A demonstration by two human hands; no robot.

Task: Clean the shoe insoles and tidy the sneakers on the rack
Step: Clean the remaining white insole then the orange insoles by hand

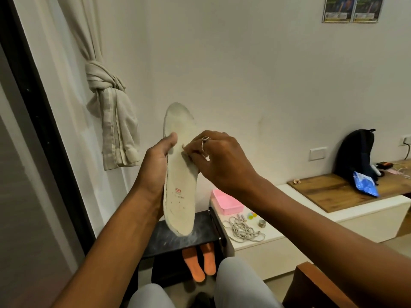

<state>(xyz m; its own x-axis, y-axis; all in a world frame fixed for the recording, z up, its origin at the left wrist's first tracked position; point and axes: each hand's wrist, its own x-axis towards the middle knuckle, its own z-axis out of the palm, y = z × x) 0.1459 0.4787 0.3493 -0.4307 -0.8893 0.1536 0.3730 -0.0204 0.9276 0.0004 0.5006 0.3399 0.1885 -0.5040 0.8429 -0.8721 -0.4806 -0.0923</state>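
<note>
Pale insole [180, 196] held upright in mid-air, toe up, above the black rack [189, 232], heel end just over its top.

Left hand [155, 165]: we see it grip the insole's left edge, thumb hooked over the front face, fingers hidden behind.

Right hand [220, 158], ring [205, 141] on one finger: fingers curled and bunched, tips against the insole's middle near its right edge. We cannot tell whether they pinch a scrap of cloth there.

Two orange insoles [200, 261] lie on the rack's lower shelf. Right of the rack, pink tray [224, 202] and loose laces [242, 230] on a white surface [266, 238].
</note>
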